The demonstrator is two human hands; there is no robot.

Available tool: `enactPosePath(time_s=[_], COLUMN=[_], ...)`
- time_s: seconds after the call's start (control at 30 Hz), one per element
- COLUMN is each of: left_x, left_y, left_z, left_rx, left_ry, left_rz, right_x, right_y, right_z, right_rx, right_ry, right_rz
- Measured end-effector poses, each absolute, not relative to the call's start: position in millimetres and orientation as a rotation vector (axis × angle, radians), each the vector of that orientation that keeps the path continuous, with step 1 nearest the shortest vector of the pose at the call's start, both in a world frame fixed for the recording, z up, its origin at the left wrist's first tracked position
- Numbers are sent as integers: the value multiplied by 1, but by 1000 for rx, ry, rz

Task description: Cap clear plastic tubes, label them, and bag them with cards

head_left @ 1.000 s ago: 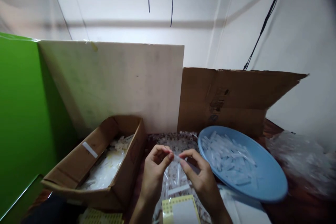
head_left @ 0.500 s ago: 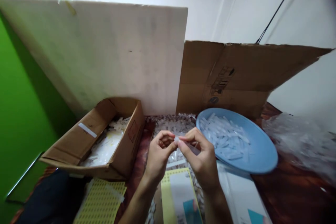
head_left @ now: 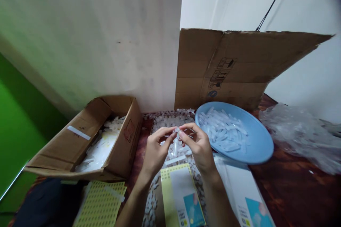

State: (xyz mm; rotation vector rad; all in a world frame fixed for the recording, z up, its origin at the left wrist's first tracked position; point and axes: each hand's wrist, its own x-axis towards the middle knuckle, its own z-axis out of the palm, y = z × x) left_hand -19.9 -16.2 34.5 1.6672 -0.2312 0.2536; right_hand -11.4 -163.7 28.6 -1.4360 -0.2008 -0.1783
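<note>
My left hand (head_left: 155, 150) and my right hand (head_left: 197, 145) meet fingertip to fingertip above the table. Between them they pinch a small clear plastic tube (head_left: 176, 142) that hangs down from the fingers. Under the hands lies a pile of small white plastic pieces (head_left: 170, 120). A yellow-edged sheet of stickers (head_left: 181, 193) lies just in front of my wrists.
A blue bowl (head_left: 259, 148) full of clear tubes sits to the right. An open cardboard box (head_left: 66, 145) with white pieces stands left. A white board (head_left: 106, 42) and a cardboard flap (head_left: 239, 64) stand behind. A clear plastic bag (head_left: 301, 134) lies far right; a yellow dotted sheet (head_left: 101, 205) lies near left.
The view has tilted down, so more of the table and sheets shows. My hands stay together on the small tube, which now hangs more upright.
</note>
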Motion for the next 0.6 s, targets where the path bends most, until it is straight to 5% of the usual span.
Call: enactPosePath(time_s=[0.6], left_x=[-48], left_y=[17], left_z=[68], left_rx=[1861], left_ry=[-665], left_rz=[615], right_x=[-46], right_y=[-172], right_z=[64], right_rx=[-1672], right_ry=[-503], right_rz=[-428])
